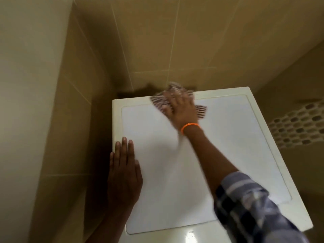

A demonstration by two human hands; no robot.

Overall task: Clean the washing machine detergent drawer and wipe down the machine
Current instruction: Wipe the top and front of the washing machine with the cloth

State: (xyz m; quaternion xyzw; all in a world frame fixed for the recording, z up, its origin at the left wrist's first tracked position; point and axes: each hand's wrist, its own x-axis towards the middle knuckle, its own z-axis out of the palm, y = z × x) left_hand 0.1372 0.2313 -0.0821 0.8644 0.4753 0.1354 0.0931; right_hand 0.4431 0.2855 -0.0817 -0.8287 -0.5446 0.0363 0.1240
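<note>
The machine fills the lower frame, its white top seen from above, set into a corner of tan tiled walls, with a pebble-pattern strip on the right. The drawer is not in view. The left hand lies flat and spread on the top's left edge, bracing. The right hand, with an orange band at the wrist, presses a striped cloth onto the top near the back edge, fingers spread over it; blur hides how far they curl. To wipe well, I judge long overlapping strokes from the back toward the front best, keeping the cloth flat and reaching both rear corners and the raised rim.
</note>
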